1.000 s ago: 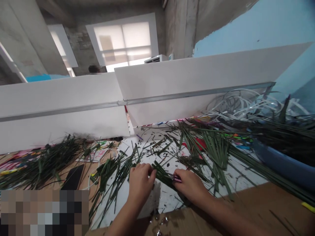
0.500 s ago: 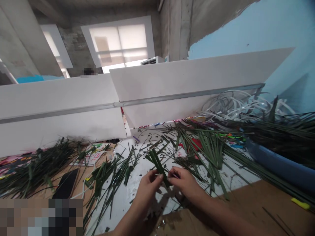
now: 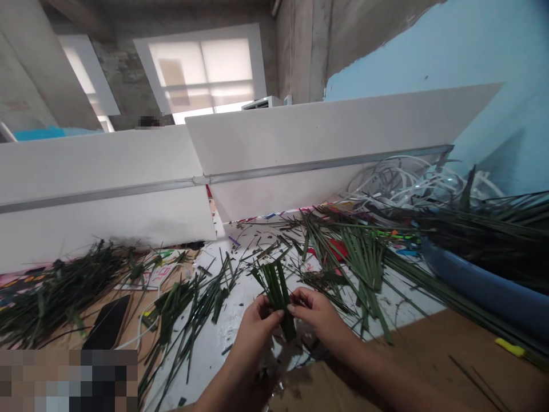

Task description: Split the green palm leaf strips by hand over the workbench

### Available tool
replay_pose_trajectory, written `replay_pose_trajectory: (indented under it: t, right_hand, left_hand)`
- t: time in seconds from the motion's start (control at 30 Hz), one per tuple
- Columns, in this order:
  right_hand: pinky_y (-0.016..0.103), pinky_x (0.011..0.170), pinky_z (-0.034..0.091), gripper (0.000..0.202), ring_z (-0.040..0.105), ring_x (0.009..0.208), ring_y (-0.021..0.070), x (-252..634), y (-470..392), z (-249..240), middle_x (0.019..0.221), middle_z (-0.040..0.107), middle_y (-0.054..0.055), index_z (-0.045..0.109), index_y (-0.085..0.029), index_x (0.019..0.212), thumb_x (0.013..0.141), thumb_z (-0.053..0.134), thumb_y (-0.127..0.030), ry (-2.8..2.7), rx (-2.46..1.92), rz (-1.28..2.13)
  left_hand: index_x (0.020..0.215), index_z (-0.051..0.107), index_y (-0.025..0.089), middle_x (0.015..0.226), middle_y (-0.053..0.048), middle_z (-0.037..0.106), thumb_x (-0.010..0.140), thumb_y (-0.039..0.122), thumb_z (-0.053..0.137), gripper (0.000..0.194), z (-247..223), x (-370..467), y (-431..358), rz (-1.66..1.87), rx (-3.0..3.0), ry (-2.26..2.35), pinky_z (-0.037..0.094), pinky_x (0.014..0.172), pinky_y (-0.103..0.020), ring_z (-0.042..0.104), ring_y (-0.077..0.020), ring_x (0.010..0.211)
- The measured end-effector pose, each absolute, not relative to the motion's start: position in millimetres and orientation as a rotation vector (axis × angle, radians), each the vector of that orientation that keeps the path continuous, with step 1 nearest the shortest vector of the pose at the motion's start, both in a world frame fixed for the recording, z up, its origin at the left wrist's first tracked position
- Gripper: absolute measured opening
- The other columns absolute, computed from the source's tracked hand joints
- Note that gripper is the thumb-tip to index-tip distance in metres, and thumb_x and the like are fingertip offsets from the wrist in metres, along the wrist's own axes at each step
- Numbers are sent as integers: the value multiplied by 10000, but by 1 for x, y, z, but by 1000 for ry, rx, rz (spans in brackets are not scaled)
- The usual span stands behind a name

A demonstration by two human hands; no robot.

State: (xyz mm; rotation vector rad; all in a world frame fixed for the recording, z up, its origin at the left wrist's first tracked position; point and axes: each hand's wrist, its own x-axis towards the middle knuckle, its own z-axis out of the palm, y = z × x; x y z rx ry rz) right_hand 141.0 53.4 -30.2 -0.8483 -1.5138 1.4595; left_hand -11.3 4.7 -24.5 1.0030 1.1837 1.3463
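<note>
Between my hands stands a small bundle of green leaf strips [image 3: 278, 289], its upper ends fanned apart and its lower end pointing down toward me. My left hand [image 3: 259, 320] is closed on the bundle's left side, thumb across the front. From the right, my right hand [image 3: 315, 315] pinches the same strips with thumb and curled fingers. The thumbs nearly meet on the leaves. Loose long strips [image 3: 210, 297] lie left of my hands, and a fanned pile of strips [image 3: 362, 260] lies to the right.
A blue basin [image 3: 480, 280] heaped with dark leaves stands at right. Behind it are coiled white straps [image 3: 398, 180]. Brown cardboard [image 3: 429, 366] covers the near right, with a yellow piece [image 3: 509, 347] on it. A phone [image 3: 109, 321] lies at left. White panels [image 3: 343, 131] border the table's back.
The leaf bundle has turned more upright and its strips are spread wider. My right hand has shifted slightly left, closer to my left thumb. The whole view has moved a little.
</note>
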Motion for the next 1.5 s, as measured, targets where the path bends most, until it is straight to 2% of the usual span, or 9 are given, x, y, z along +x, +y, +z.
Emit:
replay_pose_trajectory:
  t: [0.13,0.33,0.6,0.8,0.93,1.23,1.5]
  right_hand:
    - [292,657,344,202,430,671,162,140,52,-32,644,466,-30,508,-203,642,679,665,-325,-1521,-844,1473]
    - [293,655,360,217,435,672,159,139,50,-34,667,482,-27,511,-202,670,711,665,-349,-1478,-825,1489]
    - [293,682,400,222,478,695,162,137,48,-38,702,513,-27,531,-201,707,750,684,-355,-1407,-757,1521]
    - [303,752,413,206,534,770,180,139,49,-32,764,582,-9,599,-192,793,748,711,-359,-1391,-690,1594]
    - [301,736,405,211,524,763,182,140,52,-33,749,575,-8,599,-186,764,766,713,-364,-1432,-693,1537]
    - [317,802,430,170,541,838,192,139,51,-41,826,595,4,621,-186,875,842,674,-345,-1444,-606,1492]
    - [329,821,453,209,552,834,194,139,49,-34,827,610,12,618,-185,846,830,683,-383,-1442,-598,1501]
  left_hand:
    - [919,720,146,903,-82,747,658,258,778,290,-24,-8,4,1348,1041,1154,501,741,-307,664,-231,820]
    - [941,733,137,960,-108,755,673,292,782,314,-20,-2,0,1397,960,1117,510,791,-319,667,-246,873]
    - [987,722,147,984,-116,752,684,300,776,344,-20,6,-2,1417,736,1055,519,783,-330,681,-231,822]
    - [936,744,142,975,-109,760,656,259,797,307,-18,0,0,1418,947,1105,507,820,-314,672,-250,902]
    - [982,744,159,1016,-98,757,706,282,761,302,-15,2,-3,1412,981,1113,501,837,-318,664,-254,944]
    - [945,745,151,976,-98,756,689,288,763,290,-8,11,-5,1465,853,1093,491,790,-293,659,-232,889]
    - [934,740,155,965,-93,755,675,273,766,285,-12,12,-4,1488,802,1070,487,796,-298,660,-229,868]
